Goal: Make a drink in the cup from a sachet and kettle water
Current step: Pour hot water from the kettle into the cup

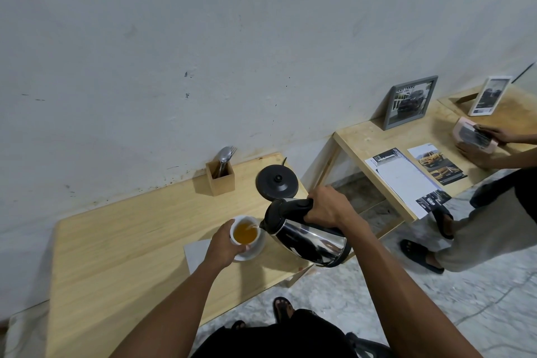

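Kettle (308,237) pours, seemingly, into cup (245,232).

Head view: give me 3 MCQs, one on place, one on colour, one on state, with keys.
1. Where is the kettle base?
A. On the table right of the utensil box
B. Under the kettle
C. On the floor

2. What colour is the liquid in the cup?
A. Clear
B. Amber
C. Green

3. What is the kettle doing?
A. Standing upright
B. Lying empty
C. Tilted, pouring

Key: 1 A, the black disc sits bare beside the box. 2 B, the cup, steadied by the left hand, holds orange-brown liquid. 3 C, the right hand tips it, a stream entering the cup.
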